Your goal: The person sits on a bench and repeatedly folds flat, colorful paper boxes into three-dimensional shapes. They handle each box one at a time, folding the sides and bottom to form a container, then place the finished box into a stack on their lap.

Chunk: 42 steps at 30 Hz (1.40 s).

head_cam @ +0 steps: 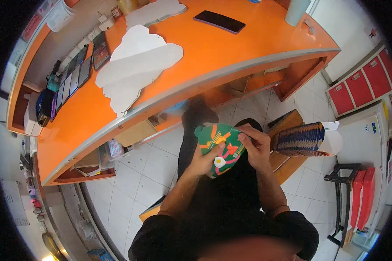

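Observation:
Both hands hold a green printed paperboard piece [227, 146] above my lap; its print has orange and pink shapes and a fried egg. My left hand [205, 160] grips its lower left side, with the thumb on the printed face. The fingers of my right hand [255, 146] pinch its right edge. Right of my right hand, a nested stack of dark blue and brown printed paperboard pieces [299, 138] lies on a wooden bench. White die-cut paperboard sheets [134, 68] lie in an overlapping pile on the orange counter.
A smartphone [219, 22] and a light blue cup [296, 13] stand or lie on the orange counter [215, 49]. Several phones lie at its left end. Its curved metal edge runs before me, over open shelves. A wooden bench [285, 166] and a black stool frame [338, 199] are at the right.

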Each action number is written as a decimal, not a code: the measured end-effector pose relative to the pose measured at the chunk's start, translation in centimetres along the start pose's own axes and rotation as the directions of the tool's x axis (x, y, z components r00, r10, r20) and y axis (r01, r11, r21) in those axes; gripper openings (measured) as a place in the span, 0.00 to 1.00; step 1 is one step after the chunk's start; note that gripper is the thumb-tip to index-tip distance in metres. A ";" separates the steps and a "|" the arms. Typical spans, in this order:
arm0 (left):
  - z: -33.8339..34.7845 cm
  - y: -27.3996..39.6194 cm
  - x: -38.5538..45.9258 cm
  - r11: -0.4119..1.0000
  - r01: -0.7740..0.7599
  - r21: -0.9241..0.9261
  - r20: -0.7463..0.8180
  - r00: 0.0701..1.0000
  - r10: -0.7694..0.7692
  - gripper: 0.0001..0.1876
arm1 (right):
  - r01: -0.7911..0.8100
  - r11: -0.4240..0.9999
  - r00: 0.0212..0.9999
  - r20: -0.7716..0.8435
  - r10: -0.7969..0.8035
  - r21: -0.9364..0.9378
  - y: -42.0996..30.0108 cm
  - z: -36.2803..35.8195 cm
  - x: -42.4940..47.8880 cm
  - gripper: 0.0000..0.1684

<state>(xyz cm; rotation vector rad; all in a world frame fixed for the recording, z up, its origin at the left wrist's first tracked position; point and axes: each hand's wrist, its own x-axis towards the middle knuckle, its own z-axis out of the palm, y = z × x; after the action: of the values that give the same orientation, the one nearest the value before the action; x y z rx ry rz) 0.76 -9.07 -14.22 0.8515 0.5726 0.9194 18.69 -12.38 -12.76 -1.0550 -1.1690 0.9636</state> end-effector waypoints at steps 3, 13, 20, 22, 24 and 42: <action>0.2 0.2 0.6 0.944 -0.058 0.324 -0.052 0.996 0.079 0.10 | 0.073 0.994 0.990 -0.117 -0.082 -0.076 0.3 1.0 0.2 0.10; 0.7 -1.2 0.3 0.863 -0.214 0.458 -0.101 0.952 0.290 0.11 | 0.088 0.996 0.955 -0.282 -0.091 -0.022 0.9 2.2 0.4 0.06; 0.3 -0.9 0.2 0.886 -0.239 0.398 -0.129 0.941 0.312 0.11 | 0.147 0.986 0.962 -0.219 -0.161 -0.078 0.4 1.8 0.8 0.08; 0.1 -0.4 0.3 0.848 -0.226 0.480 -0.001 0.966 0.258 0.11 | 0.116 0.990 0.981 -0.145 -0.127 -0.084 0.3 1.7 0.5 0.07; -0.2 -0.1 0.6 0.790 -0.234 0.566 0.104 0.971 0.213 0.15 | 0.097 0.989 0.978 -0.173 -0.116 -0.116 0.6 1.4 0.1 0.07; 0.2 2.9 0.5 0.573 -0.374 0.729 0.328 0.926 0.187 0.07 | 0.418 0.813 0.899 0.054 -0.435 -0.405 -1.1 -0.2 -1.0 0.14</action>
<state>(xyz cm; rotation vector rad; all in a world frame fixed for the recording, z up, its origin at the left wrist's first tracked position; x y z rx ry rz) -0.10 -7.72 -11.69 1.8830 0.6632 0.8321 18.82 -13.68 -11.93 -1.0610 -1.5335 0.3430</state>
